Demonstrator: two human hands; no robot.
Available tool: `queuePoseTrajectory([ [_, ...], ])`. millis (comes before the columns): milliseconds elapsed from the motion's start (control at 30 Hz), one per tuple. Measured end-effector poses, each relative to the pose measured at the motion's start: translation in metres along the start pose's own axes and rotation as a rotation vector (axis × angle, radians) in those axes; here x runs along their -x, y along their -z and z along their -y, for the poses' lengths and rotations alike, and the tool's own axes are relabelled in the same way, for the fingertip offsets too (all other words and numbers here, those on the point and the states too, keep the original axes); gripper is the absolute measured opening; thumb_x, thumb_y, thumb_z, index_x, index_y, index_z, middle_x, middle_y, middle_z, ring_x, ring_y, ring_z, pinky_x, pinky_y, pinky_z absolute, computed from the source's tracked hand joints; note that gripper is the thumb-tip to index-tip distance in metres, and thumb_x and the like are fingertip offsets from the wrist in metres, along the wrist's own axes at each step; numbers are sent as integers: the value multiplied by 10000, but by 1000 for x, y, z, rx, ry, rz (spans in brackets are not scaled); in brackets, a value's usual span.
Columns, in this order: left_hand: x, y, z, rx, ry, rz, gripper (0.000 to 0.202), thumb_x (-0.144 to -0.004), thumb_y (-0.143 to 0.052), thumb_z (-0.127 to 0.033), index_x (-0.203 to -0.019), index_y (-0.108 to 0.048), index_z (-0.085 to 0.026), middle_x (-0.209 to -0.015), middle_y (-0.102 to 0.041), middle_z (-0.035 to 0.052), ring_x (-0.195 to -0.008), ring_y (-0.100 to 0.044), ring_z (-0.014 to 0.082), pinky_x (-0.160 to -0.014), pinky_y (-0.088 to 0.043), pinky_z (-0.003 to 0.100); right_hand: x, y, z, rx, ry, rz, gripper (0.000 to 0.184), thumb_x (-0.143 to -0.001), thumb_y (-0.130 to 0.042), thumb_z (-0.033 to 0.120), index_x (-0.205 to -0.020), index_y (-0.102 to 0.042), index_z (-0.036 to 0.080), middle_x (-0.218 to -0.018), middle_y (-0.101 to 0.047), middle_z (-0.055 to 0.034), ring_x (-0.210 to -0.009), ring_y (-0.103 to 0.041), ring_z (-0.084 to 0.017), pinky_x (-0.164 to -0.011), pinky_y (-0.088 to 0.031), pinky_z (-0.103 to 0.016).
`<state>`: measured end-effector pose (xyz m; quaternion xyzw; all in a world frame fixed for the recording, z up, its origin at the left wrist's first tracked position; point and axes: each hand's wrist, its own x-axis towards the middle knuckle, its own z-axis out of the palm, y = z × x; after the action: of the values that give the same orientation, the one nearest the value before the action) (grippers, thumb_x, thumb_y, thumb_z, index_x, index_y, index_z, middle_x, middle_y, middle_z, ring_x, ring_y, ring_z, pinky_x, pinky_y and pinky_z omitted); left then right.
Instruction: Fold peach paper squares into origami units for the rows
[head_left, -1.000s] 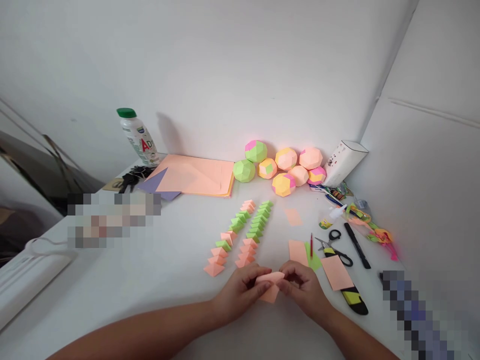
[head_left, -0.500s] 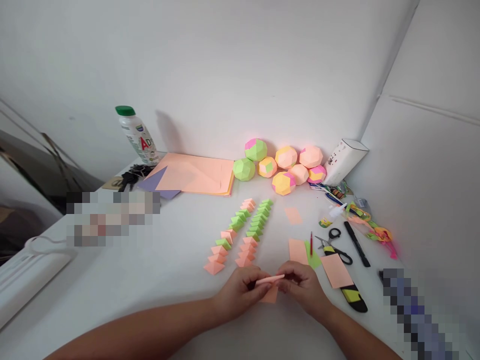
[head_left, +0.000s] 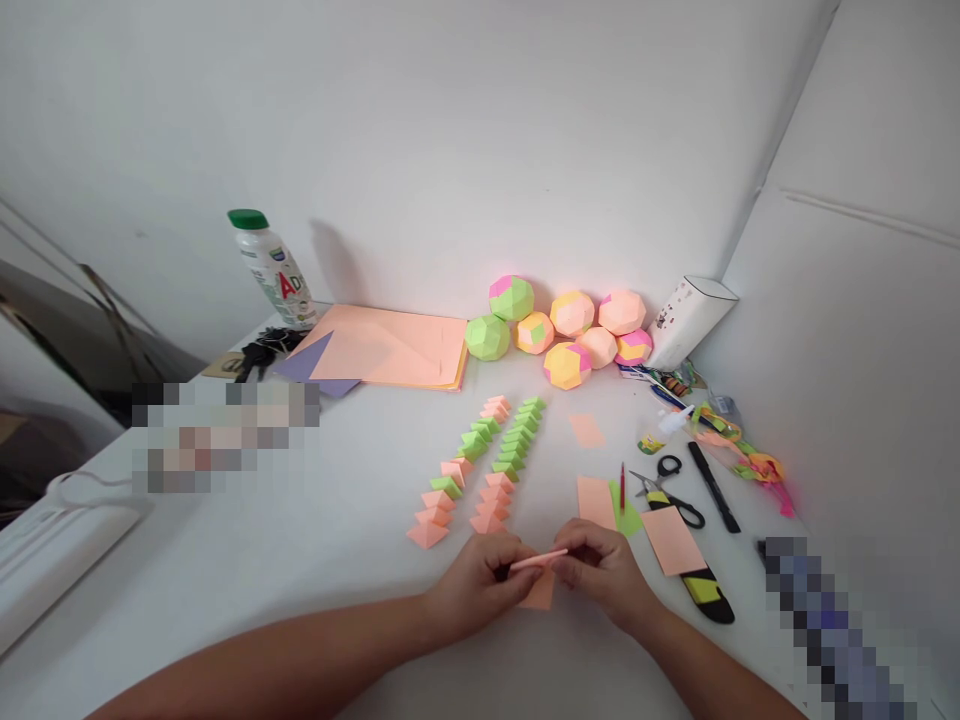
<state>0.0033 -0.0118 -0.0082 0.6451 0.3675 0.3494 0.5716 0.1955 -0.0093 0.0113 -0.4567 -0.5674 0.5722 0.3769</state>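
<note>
Between both hands, low in the middle of the head view, is a folded strip of peach paper. My left hand pinches its left end, thumb in front, fingers behind. At the other end, my right hand grips it between thumb and fingertips. Beneath them a flat peach paper piece lies on the table, partly hidden by the left hand. Just beyond my hands stand two rows of small folded paper pieces, a left row and a right row, in peach and green.
Right of my hands lie peach sheets, a utility knife, scissors, a red pen and a black marker. Several faceted paper balls sit along the wall. Large peach sheets and a white bottle stand back left.
Both hands stay in almost the same place on the folded peach paper. The right fingers have shifted very slightly along its edge.
</note>
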Motion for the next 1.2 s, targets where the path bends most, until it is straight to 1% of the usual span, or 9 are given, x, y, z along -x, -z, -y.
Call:
queuePoseTrajectory([
  [167, 0, 0, 3, -3, -1, -5, 367, -817, -543, -460, -655, -675, -159, -516, -443, -18, -492, -362, 99, -445, -290, 211, 0, 0, 2, 20, 28, -11, 224, -717, -727, 371, -648, -651, 171, -606, -527, 0, -543, -476, -125, -505, -392, -257],
  [400, 0, 0, 0, -17, 41, 48, 371, -843, -511, -404, -594, -598, -143, -533, -354, -35, -498, -319, 90, -456, -232, 222, 1, 1, 2, 0, 38, -4, 206, -727, -728, 328, -649, -622, 170, -593, -534, 9, -511, -482, -114, -491, -392, -250],
  [700, -2, 2, 2, -10, 57, 72, 371, -842, -514, -380, -555, -522, -145, -510, -326, -43, -495, -289, 84, -446, -192, 229, 2, 3, 10, 149, 128, 40, 255, -818, -626, 334, -625, -609, 170, -561, -542, -3, -522, -506, -127, -513, -415, -255],
  [800, -3, 4, 2, 13, 70, 84, 374, -838, -523, -374, -542, -497, -146, -500, -303, -50, -489, -269, 79, -444, -177, 232, 4, 2, 12, 168, 173, 54, 268, -877, -536, 355, -693, -592, 169, -625, -547, -10, -537, -513, -118, -522, -435, -242],
  [900, -4, 5, 0, 46, 99, 112, 367, -831, -534, -357, -536, -496, -141, -495, -293, -58, -474, -250, 69, -436, -167, 227, 5, 0, 10, 218, 257, 48, 206, -857, -556, 375, -854, -604, 174, -754, -591, -36, -611, -555, -130, -563, -474, -244],
  [967, -4, 4, -3, 61, 116, 129, 364, -821, -547, -378, -550, -532, -135, -485, -312, -60, -459, -256, 65, -429, -170, 222, 5, -1, 7, 313, 300, 70, 196, -833, -594, 360, -879, -641, 175, -745, -628, -42, -637, -580, -143, -587, -479, -247],
  [1033, -3, 3, -5, 75, 121, 109, 353, -802, -570, -415, -596, -594, -129, -488, -390, -47, -459, -312, 72, -431, -207, 216, 5, -2, 5, 379, 288, 89, 187, -840, -589, 332, -820, -685, 172, -667, -653, -36, -609, -595, -144, -574, -471, -237],
  [1133, -2, 1, -5, 149, 121, 55, 328, -786, -591, -457, -723, -660, -142, -585, -564, 1, -513, -445, 102, -467, -306, 216, 6, -2, 5, 315, 189, 57, 235, -854, -572, 328, -751, -698, 159, -588, -648, -25, -540, -597, -133, -526, -468, -219],
  [1200, -2, 1, -3, 210, 129, 41, 326, -784, -596, -471, -779, -660, -152, -611, -600, 10, -509, -471, 106, -470, -332, 219, 6, -2, 6, 243, 129, 38, 254, -854, -566, 341, -737, -684, 149, -575, -636, -22, -515, -594, -130, -506, -473, -216],
])
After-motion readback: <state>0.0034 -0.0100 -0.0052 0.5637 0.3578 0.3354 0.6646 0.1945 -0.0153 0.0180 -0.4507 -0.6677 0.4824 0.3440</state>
